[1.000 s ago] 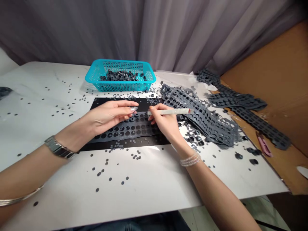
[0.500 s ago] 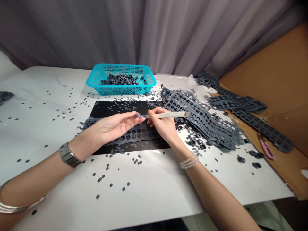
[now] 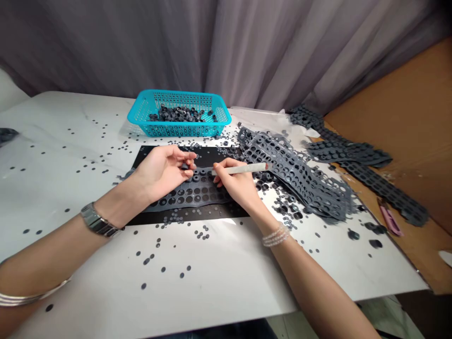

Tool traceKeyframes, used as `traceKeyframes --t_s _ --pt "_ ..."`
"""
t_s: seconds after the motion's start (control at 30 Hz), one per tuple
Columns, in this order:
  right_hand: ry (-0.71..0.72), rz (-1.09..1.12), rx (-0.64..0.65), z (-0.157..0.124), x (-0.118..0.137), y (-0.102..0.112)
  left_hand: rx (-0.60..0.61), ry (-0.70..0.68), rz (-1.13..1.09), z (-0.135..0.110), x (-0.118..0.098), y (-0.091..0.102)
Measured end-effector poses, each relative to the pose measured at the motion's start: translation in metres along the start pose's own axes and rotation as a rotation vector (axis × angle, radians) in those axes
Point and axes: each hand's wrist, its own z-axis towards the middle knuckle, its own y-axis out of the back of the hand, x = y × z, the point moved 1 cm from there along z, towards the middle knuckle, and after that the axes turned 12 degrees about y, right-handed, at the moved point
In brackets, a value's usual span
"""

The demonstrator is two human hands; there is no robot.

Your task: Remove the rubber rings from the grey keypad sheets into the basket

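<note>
My left hand (image 3: 164,169) is turned palm up over the left part of a grey moulded rubber sheet (image 3: 192,195) with rows of round holes. Its curled fingers hold a small dark grey rubber piece (image 3: 184,166), partly hidden by them. My right hand (image 3: 235,178) grips a slim pen-like tool (image 3: 247,168) with a whitish handle. The tool's tip is hard to make out near the sheet's upper row. Beneath the sheet lies a black mat (image 3: 141,219).
A turquoise basket (image 3: 176,129) with small grey pieces stands behind the mat. Punched rubber sheets (image 3: 293,172) are piled at right, beside loose pieces and a pink cutter (image 3: 390,219). Small grey discs (image 3: 163,269) are scattered over the white table (image 3: 226,282).
My left hand has drawn back leftward, away from the tool, and its fingers have curled around the small piece. My right hand has stayed nearly in place with the tool.
</note>
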Motion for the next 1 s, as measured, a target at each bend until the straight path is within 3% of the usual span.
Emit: traceKeyframes --t_s 0.2,0.33,0.5,0.67,0.77,0.83,1.0 --pt "0.034 -0.023 0.022 0.001 -0.003 -0.002 -0.263 -0.515 1.188 0.003 -0.002 -0.011" --pt "0.039 -0.038 0.027 0.003 -0.003 -0.005 -0.251 -0.699 1.420 0.015 0.009 -0.007" --pt "0.068 -0.103 0.042 0.003 0.000 -0.007 -0.208 -0.736 1.470 0.028 0.015 0.002" --pt "0.111 -0.166 0.038 0.005 0.005 -0.009 -0.204 -0.756 1.536 0.027 0.016 -0.002" --pt "0.111 -0.188 0.026 0.006 0.007 -0.010 -0.067 -0.709 1.481 0.010 0.005 -0.009" --pt "0.100 -0.166 0.022 0.007 0.006 -0.010 0.041 -0.624 1.325 -0.003 -0.006 -0.011" --pt "0.015 0.022 -0.015 0.008 -0.001 -0.006 0.000 -0.182 0.444 -0.009 -0.024 0.005"
